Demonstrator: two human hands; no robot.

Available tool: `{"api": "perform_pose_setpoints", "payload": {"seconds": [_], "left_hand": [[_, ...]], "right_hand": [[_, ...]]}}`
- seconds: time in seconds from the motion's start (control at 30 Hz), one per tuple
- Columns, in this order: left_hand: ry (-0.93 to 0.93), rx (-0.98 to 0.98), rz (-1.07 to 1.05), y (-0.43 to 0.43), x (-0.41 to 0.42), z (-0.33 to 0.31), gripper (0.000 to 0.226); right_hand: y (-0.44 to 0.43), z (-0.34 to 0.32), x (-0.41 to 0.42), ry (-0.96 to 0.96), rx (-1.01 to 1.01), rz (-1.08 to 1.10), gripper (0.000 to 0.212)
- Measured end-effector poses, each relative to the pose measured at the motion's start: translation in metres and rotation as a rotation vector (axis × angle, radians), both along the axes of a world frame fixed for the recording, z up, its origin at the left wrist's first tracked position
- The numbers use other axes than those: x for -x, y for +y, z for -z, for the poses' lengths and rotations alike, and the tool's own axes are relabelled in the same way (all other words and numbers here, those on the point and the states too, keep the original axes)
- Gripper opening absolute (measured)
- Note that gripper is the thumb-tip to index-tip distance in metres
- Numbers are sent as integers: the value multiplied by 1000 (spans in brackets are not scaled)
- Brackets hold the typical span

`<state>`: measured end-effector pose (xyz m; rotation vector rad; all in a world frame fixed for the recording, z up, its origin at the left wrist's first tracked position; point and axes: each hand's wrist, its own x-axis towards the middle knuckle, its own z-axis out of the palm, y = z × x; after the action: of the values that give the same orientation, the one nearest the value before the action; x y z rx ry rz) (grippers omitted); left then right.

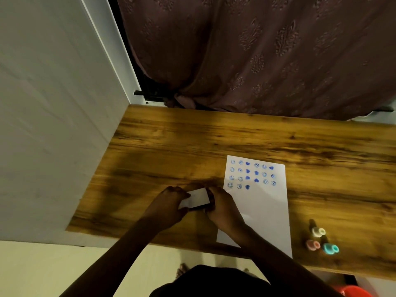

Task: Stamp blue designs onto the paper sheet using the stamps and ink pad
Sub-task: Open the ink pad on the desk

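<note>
A white paper sheet [262,209] lies on the wooden table [214,142], its upper part covered with several rows of blue smiley and heart prints. Just left of the sheet, both hands hold a small white-lidded ink pad [198,198]. My left hand [169,203] grips its left end and my right hand [220,203] grips its right end. Whether the lid is fully closed I cannot tell. Three small stamps stand at the right: a white one [317,231], a pink one [312,245] and a teal one [330,248].
A white wall panel [53,125] borders the table on the left. A dark patterned curtain [257,54] hangs behind the far edge. A red object [353,291] sits on the floor at the lower right, below the table's near edge.
</note>
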<state>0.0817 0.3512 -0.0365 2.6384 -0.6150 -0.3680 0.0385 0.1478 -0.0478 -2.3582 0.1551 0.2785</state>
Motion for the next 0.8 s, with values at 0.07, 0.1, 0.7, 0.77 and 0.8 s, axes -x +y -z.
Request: {"api": "perform_pose_setpoints", "payload": {"seconds": [0.07, 0.1, 0.7, 0.77, 0.8], "left_hand": [[20, 3, 43, 2, -5, -6, 52], [21, 12, 60, 3, -7, -9, 51], [138, 48, -20, -5, -55, -15, 35], [137, 49, -32, -6, -57, -13, 36], [133, 37, -36, -6, -58, -12, 37]], "right_hand": [[0, 1, 0, -2, -1, 5, 64], [-1, 1, 0, -1, 0, 7, 65], [4, 1, 2, -2, -21, 41, 51], [4, 0, 2, 2, -56, 52, 48], [3, 1, 2, 2, -55, 40, 50]]}}
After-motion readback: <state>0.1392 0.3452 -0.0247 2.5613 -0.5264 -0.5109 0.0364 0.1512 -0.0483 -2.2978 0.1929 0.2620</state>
